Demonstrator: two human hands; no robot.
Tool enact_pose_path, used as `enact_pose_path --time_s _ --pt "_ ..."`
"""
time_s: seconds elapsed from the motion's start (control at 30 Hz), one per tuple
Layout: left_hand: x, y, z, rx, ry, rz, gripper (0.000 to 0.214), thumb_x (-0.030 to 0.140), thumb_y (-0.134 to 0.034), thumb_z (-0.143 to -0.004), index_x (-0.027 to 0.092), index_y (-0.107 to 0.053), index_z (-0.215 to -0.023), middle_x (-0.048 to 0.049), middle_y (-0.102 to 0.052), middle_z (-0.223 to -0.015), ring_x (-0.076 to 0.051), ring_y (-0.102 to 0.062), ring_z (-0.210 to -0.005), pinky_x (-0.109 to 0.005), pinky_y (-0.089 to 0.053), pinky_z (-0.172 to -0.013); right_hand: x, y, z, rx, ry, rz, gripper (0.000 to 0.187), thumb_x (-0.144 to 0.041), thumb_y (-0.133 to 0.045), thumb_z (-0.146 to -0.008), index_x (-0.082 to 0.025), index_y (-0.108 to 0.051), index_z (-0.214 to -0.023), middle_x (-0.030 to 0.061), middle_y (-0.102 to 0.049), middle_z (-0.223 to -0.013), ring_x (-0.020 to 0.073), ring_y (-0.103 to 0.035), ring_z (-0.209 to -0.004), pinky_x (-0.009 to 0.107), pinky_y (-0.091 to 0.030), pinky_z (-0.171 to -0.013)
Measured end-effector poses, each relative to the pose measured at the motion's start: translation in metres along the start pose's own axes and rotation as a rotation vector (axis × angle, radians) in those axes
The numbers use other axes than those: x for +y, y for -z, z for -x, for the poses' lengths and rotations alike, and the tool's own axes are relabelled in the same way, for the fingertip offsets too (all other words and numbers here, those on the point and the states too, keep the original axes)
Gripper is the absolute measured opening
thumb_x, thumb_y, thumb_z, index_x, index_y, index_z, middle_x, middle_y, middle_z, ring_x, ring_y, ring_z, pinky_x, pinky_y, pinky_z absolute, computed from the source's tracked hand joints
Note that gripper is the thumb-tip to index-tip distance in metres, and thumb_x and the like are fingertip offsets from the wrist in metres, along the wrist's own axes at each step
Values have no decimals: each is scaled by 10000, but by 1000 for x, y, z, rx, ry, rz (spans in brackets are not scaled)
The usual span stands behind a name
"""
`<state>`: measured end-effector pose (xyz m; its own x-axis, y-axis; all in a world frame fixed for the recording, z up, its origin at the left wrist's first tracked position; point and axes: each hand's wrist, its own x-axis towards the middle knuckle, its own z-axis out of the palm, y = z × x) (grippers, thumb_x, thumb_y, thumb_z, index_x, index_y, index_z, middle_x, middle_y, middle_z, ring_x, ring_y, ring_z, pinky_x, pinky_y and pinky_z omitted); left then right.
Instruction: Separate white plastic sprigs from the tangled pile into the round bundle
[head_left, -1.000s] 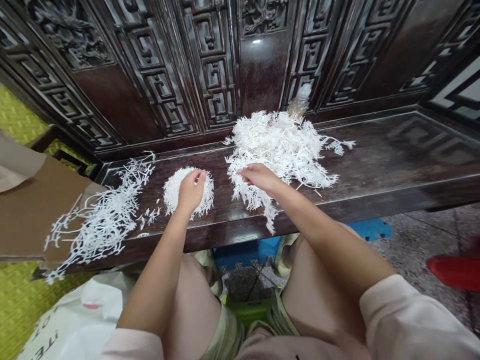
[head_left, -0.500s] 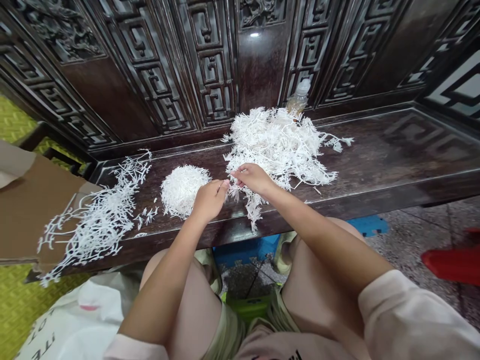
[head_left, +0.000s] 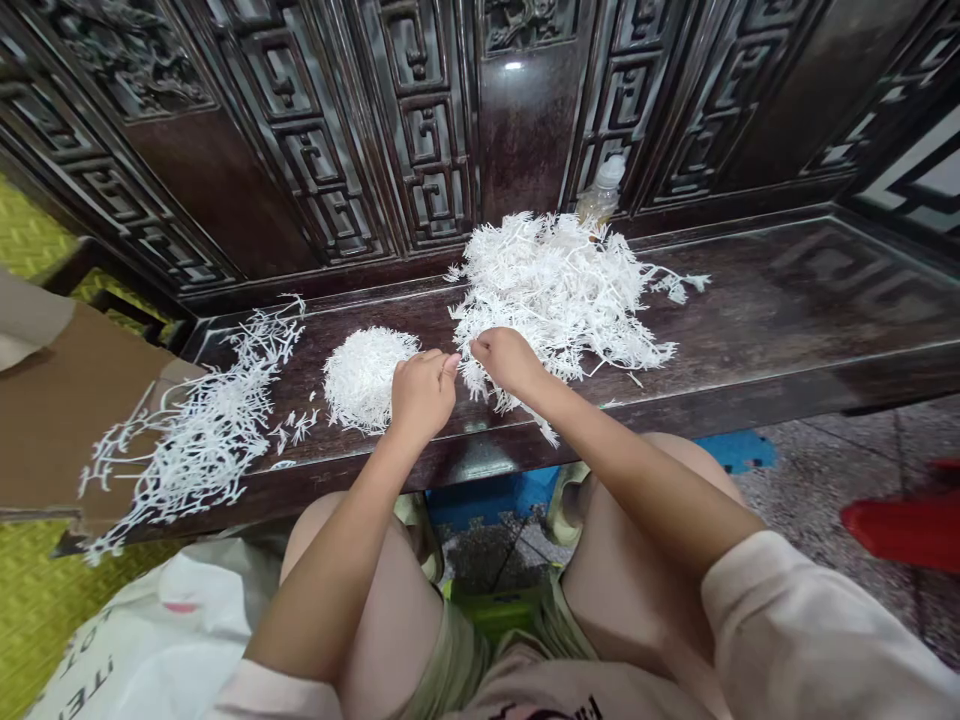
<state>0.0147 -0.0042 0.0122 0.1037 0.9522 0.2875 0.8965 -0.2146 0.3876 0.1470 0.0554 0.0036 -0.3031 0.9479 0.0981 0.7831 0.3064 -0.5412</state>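
Note:
My left hand (head_left: 424,392) is closed, thumb against curled fingers, at the right edge of a rounded heap of small white plastic pieces (head_left: 363,380). Any small piece inside it is hidden. A short gap away, my right hand (head_left: 508,360) is pinched at the near edge of a large pile of white plastic sprigs (head_left: 551,275) with needle-like tips. From under my right hand and wrist hangs a white sprig (head_left: 544,428), which that hand appears to grip. At the left end of the bench lies a tangle of bare white stems (head_left: 217,425).
The dark wooden bench (head_left: 780,300) has a carved back (head_left: 525,130). A capped clear bottle (head_left: 602,190) stands behind the large pile. An open cardboard box (head_left: 75,410) is at the left, above a white bag (head_left: 172,620). A red object (head_left: 900,530) sits on the floor.
My hands have drawn slightly apart and my fingers have curled tighter. The sprig's hanging end has swung to the right, under my right wrist.

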Motion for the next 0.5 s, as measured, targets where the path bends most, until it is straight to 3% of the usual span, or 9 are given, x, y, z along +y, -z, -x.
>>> enact_pose_path --time_s 0.23,0.33,0.4,0.5 --pt "12 -17 0 225 -5 213 404 314 -234 -857 170 -382 -510 -21 -430 -539 -130 -413 -572 -268 -298 -571 0 -9 -10 150 -46 75 265 -221 -373 -759 -150 -475 -525 21 -410 -497 102 -302 -489 257 -207 -500" --pt "19 -6 6 398 4 342 398 338 -240 -855 172 -360 -513 -10 -401 -537 -119 -399 -566 -254 -309 -567 18 -3 -19 132 -179 71 209 -139 -395 -737 -142 -474 -543 34 -431 -513 104 -330 -496 256 -236 -509" --pt "16 9 9 507 74 455 405 368 -234 -853 170 -385 -535 -8 -416 -558 -109 -411 -572 -240 -326 -575 35 8 -24 128 -341 41 222 -139 -391 -751 -147 -449 -537 34 -418 -504 101 -328 -482 256 -246 -497" --pt "-7 23 2 438 264 627 430 428 -256 -832 160 -454 -561 -12 -464 -575 -98 -443 -570 -225 -352 -581 50 26 -21 146 -256 37 301 -213 -388 -777 -181 -349 -480 6 -342 -466 100 -297 -462 263 -233 -488"
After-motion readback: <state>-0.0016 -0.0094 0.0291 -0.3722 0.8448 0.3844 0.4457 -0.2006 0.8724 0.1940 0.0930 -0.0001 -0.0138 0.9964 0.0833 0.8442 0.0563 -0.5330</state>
